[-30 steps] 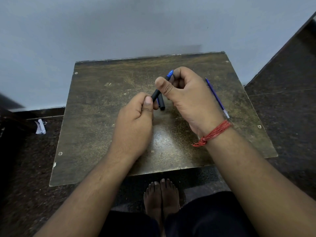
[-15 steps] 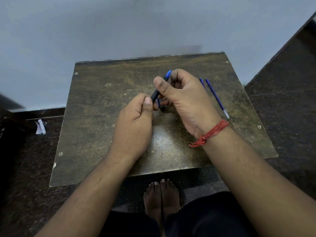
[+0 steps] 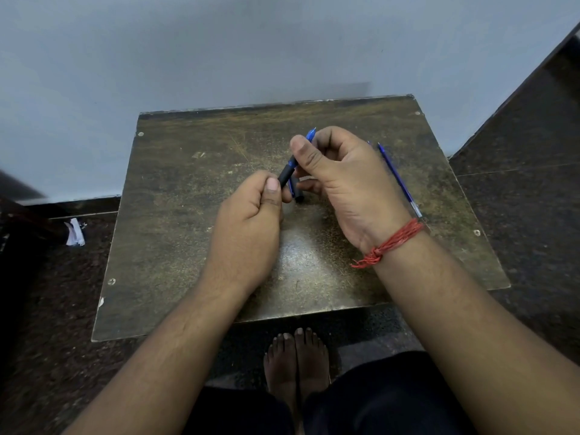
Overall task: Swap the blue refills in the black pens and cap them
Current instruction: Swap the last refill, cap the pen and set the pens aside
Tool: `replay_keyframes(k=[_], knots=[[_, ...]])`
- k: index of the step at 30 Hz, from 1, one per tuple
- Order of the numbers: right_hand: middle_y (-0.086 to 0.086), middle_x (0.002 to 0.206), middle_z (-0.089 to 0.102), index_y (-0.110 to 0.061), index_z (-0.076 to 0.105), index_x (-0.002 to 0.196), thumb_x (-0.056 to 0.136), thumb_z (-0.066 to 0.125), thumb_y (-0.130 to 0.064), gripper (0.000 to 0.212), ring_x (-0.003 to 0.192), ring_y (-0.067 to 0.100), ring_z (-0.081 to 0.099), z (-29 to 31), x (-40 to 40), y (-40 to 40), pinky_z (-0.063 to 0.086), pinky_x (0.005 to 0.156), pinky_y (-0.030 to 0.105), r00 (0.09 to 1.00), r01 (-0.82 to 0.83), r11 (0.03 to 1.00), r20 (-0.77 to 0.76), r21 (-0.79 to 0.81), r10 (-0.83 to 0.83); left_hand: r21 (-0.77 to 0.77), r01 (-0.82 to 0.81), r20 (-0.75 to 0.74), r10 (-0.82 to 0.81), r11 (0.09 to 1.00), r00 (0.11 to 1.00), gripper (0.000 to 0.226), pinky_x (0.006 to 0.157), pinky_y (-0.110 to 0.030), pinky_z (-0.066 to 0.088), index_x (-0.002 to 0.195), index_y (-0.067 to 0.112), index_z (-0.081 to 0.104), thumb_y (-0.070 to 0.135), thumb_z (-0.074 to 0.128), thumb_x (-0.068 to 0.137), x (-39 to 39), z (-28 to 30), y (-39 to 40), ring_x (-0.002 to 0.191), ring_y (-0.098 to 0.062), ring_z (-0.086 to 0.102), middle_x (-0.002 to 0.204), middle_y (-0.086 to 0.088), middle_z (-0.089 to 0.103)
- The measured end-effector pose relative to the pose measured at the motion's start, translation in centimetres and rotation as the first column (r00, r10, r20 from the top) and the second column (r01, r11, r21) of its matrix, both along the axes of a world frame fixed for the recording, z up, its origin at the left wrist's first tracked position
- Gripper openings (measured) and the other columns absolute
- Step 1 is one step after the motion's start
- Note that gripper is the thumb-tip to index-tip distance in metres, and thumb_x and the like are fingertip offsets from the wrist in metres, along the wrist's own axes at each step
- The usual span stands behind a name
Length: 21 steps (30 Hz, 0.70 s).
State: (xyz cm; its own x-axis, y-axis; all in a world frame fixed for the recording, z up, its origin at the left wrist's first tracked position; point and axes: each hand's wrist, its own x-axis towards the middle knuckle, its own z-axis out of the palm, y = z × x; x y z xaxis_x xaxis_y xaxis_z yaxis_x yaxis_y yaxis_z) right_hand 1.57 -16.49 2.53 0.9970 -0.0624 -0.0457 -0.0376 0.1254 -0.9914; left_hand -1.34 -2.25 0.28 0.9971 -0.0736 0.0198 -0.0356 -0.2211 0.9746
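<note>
My left hand (image 3: 248, 221) grips the lower end of a black pen barrel (image 3: 287, 174), held tilted above the middle of the table. My right hand (image 3: 342, 180) pinches the pen's blue front tip section (image 3: 310, 135) between thumb and fingers. Under the hands a black cap or second barrel (image 3: 298, 196) lies on the table, mostly hidden. A loose blue refill (image 3: 398, 180) lies on the table to the right of my right hand, with a second blue piece just showing beside its far end.
The worn brown table (image 3: 188, 246) stands against a pale wall. Dark floor surrounds it, with a scrap of white paper (image 3: 74, 232) on the left. My bare feet (image 3: 296, 359) rest under the table's near edge.
My right hand has rolled a little around the blue tip, thumb moving up the barrel. The left hand and pen stay nearly in place. More of the refills on the right now shows.
</note>
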Motion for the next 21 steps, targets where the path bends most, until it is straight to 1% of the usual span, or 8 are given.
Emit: replay_keyframes(k=[3,6,8,11,13,16,18,21], knots=[[0.004,0.080,0.065,-0.015,0.060,0.086,0.090,0.072,-0.025,0.016,0.078,0.021,0.064,-0.14,-0.06,0.04,0.055,0.069,0.034,1.000,0.012,1.000,0.018,-0.006,-0.012,0.007,-0.003,0.008,0.003,1.000,1.000,0.034,0.055,-0.036,0.031,0.083,0.026,0.059,0.050,0.038,0.095,0.07,0.00,-0.03,0.050,-0.010,0.035,0.053,0.015,0.043],[0.007,0.093,0.071,-0.010,0.065,0.099,0.095,0.064,-0.016,0.007,0.086,0.020,0.066,-0.13,0.04,-0.31,0.056,0.075,0.034,0.999,-0.029,0.994,0.017,0.105,0.027,0.004,-0.003,0.011,0.003,1.000,1.000,0.033,0.055,-0.034,0.030,0.084,0.026,0.060,0.048,0.038,0.096,0.07,0.05,0.05,0.049,-0.008,0.035,0.053,0.015,0.043],[0.009,0.098,0.074,-0.009,0.067,0.102,0.097,0.060,-0.009,0.009,0.092,0.021,0.067,-0.11,0.03,-0.66,0.056,0.078,0.032,0.997,-0.071,0.987,0.013,0.143,0.070,0.005,0.000,0.007,0.000,1.000,1.000,0.033,0.055,-0.033,0.029,0.084,0.026,0.060,0.047,0.038,0.097,0.05,0.09,0.07,0.049,-0.008,0.035,0.053,0.014,0.043],[0.008,0.095,0.075,-0.009,0.068,0.101,0.095,0.062,-0.007,0.009,0.090,0.019,0.069,-0.05,0.03,-0.78,0.056,0.076,0.030,0.995,-0.096,0.983,0.007,0.158,0.096,-0.005,0.002,-0.004,-0.002,1.000,1.000,0.032,0.056,-0.035,0.028,0.083,0.027,0.060,0.045,0.038,0.097,0.06,0.11,0.09,0.049,-0.009,0.033,0.052,0.015,0.042],[0.005,0.086,0.073,-0.010,0.067,0.096,0.092,0.067,-0.011,0.004,0.081,0.017,0.067,-0.09,0.11,-0.58,0.055,0.071,0.029,0.997,-0.072,0.986,-0.015,0.150,0.075,0.007,0.002,0.002,-0.002,1.000,1.000,0.032,0.055,-0.034,0.029,0.083,0.027,0.059,0.046,0.038,0.097,0.04,0.12,0.09,0.048,-0.008,0.033,0.052,0.015,0.042],[0.003,0.075,0.065,-0.014,0.062,0.085,0.086,0.075,-0.019,0.014,0.068,0.017,0.059,-0.30,0.15,-0.27,0.053,0.065,0.031,0.999,-0.007,0.994,-0.033,0.105,0.010,0.040,0.004,0.015,-0.004,0.999,1.000,0.033,0.056,-0.035,0.031,0.083,0.028,0.059,0.049,0.037,0.096,-0.01,0.11,0.04,0.049,-0.007,0.035,0.052,0.017,0.044],[0.002,0.076,0.065,-0.015,0.062,0.086,0.085,0.076,-0.023,0.016,0.069,0.018,0.059,-0.45,0.17,-0.24,0.053,0.066,0.034,1.000,0.006,0.995,-0.024,0.097,-0.004,0.016,0.003,0.008,-0.003,1.000,1.000,0.034,0.056,-0.036,0.030,0.083,0.028,0.060,0.051,0.038,0.095,0.01,0.10,0.02,0.050,-0.008,0.035,0.053,0.016,0.043],[0.004,0.087,0.071,-0.011,0.065,0.098,0.091,0.069,-0.015,0.009,0.079,0.019,0.063,-0.48,0.22,-0.61,0.054,0.076,0.038,1.000,-0.017,0.987,0.009,0.160,0.016,0.001,-0.005,-0.003,0.005,1.000,1.000,0.032,0.056,-0.035,0.029,0.083,0.028,0.060,0.047,0.038,0.097,0.06,0.11,0.03,0.050,-0.009,0.033,0.053,0.015,0.042]])
